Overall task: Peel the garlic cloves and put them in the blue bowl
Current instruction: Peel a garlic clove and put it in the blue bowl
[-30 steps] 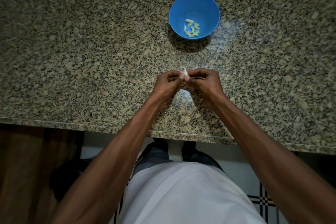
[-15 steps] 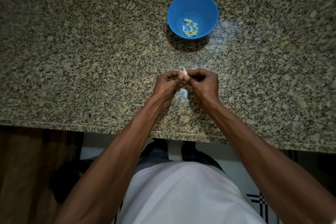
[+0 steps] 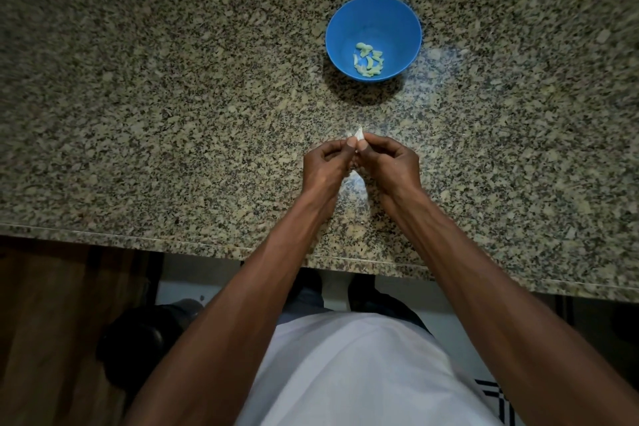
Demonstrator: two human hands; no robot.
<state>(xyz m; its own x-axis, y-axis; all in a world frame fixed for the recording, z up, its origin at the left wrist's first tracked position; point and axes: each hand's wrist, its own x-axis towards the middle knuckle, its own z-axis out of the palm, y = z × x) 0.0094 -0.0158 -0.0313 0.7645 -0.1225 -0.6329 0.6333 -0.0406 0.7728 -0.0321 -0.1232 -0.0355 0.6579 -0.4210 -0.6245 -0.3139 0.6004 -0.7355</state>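
Papery white garlic clove (image 3: 358,135) pinched between left hand (image 3: 325,162) and right hand (image 3: 389,162), mid-peel; next, strip it, drop into far blue bowl (image 3: 373,15).

Speckled granite countertop (image 3: 173,114), a busy mix of beige, grey and black flecks. On it, a solid bright blue bowl (image 3: 345,21), and inside, peeled garlic cloves (image 3: 368,59) showing pale yellow-green. Between the fingertips, a garlic clove (image 3: 358,134) gleams white. Down below, a plain white shirt (image 3: 363,373), and the floor (image 3: 501,405) shows white tile with black lines.
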